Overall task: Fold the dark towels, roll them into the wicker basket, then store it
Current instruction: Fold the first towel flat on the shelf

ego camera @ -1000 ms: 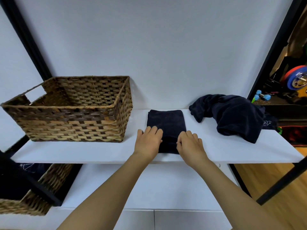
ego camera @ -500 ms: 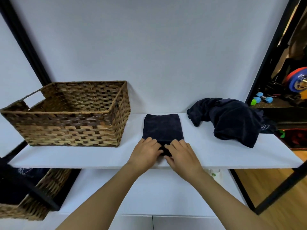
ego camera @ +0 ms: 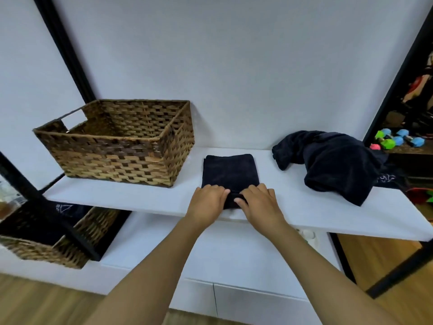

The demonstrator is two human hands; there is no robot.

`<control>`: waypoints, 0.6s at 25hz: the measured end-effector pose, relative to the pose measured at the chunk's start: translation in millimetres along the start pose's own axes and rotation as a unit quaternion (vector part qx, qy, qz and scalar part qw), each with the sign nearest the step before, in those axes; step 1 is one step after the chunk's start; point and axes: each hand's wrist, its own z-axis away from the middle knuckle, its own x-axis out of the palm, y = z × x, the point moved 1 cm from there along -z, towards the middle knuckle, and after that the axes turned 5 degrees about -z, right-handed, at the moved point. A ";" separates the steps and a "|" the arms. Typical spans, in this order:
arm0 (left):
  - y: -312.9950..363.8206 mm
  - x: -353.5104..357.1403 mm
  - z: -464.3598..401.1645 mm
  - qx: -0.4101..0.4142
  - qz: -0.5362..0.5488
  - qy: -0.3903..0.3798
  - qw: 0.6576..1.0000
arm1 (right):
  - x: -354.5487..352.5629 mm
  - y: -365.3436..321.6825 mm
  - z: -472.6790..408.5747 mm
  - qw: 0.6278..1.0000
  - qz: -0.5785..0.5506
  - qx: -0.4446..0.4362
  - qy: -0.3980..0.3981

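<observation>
Rolling has begun: left hand [ego camera: 207,201] and right hand [ego camera: 259,202], a second ago flat, now curl round the folded towel's [ego camera: 230,171] near edge, basket [ego camera: 117,141] waiting left.

Left of the left hand [ego camera: 207,202], a wicker basket [ego camera: 121,141] woven in tan and dark brown checks. Folded towel [ego camera: 230,171] navy-black; crumpled towel [ego camera: 332,163] right of the right hand [ego camera: 259,205], same. White shelf [ego camera: 328,214]. Green and blue dumbbells [ego camera: 398,140] far right.

Near edge of the folded towel [ego camera: 230,171] hidden beneath both hands; lower basket [ego camera: 46,245] cut off at left edge, contents indistinct.
</observation>
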 end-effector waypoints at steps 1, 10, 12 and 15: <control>0.9 2.1 1.4 -0.012 0.012 -0.010 1.000 | 0.8 -2.3 3.3 0.999 -0.002 0.010 -0.039; 4.1 19.0 16.2 0.077 -0.055 0.138 0.986 | -24.0 0.8 -28.8 0.973 -0.158 0.107 -0.128; -3.1 30.0 29.4 0.113 -0.061 0.112 0.985 | -9.0 4.6 -16.3 0.972 -0.169 0.131 -0.098; -12.4 32.1 33.2 0.138 -0.073 0.099 0.983 | 13.1 4.8 -8.3 0.983 -0.132 0.112 -0.055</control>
